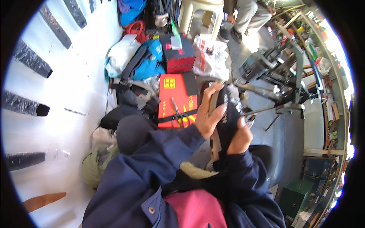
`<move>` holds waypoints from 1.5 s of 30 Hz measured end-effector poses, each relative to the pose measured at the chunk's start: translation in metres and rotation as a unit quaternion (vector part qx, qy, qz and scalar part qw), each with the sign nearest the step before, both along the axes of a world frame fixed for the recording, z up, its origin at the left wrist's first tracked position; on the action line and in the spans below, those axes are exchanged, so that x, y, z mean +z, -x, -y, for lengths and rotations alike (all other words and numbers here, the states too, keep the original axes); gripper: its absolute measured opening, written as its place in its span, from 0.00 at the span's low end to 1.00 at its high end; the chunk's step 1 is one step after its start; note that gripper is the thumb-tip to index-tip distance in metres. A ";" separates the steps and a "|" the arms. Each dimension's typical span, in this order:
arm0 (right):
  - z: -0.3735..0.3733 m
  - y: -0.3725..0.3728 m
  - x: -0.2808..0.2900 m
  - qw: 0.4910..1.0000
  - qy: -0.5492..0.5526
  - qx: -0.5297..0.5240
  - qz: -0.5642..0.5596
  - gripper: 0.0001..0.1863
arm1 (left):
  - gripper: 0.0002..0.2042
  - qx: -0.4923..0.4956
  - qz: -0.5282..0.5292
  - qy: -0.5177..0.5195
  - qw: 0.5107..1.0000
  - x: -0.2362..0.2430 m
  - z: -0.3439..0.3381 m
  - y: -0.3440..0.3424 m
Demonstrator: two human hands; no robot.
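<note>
Above my lap is a black piece with pale lettering [227, 108], like a shoe upper, though its kind is not certain. A long beige strip [214, 102], like a sole edge, runs along its left side. My left hand [209, 114] is closed around the strip's upper part, thumb pressing the lettered side. On the right edge lower down, my right hand [240, 140] grips the black piece, its thumb raised and the other fingers hidden. Left of my hands lies a red box [169, 100] with a black band. Scissors [176, 108] rest on the box.
A dark box with a red lower part [178, 55], a white plastic bag [207, 57] and a blue bag [154, 57] crowd the floor ahead. At right stands a metal machine on legs [277, 102], before cluttered shelves [336, 110]. Another person [247, 17] sits beyond, near a cream stool [201, 7].
</note>
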State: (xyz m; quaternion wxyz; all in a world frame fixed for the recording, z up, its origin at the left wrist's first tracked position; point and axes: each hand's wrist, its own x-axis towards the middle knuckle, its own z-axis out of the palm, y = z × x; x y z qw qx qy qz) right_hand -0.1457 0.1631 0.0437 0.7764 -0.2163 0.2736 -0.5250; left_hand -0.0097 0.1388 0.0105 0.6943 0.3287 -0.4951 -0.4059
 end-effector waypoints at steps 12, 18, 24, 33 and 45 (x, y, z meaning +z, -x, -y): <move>-0.002 -0.005 0.005 0.991 0.087 0.020 -0.101 0.36 | 0.26 -0.025 -0.021 -0.020 0.999 0.004 -0.002 0.001; -0.004 -0.005 0.010 0.989 0.101 0.037 -0.105 0.36 | 0.26 -0.031 -0.035 -0.029 0.998 0.003 -0.002 0.001; -0.003 -0.006 0.014 0.989 0.088 0.038 -0.116 0.34 | 0.26 -0.036 -0.042 -0.033 0.998 0.002 -0.003 0.001; 0.000 -0.002 0.010 0.993 0.024 0.027 -0.108 0.32 | 0.26 -0.028 -0.034 -0.036 0.998 -0.001 -0.004 0.003; 0.005 0.005 0.004 0.997 -0.012 0.041 -0.067 0.29 | 0.26 -0.038 -0.033 -0.038 0.998 -0.007 -0.005 0.006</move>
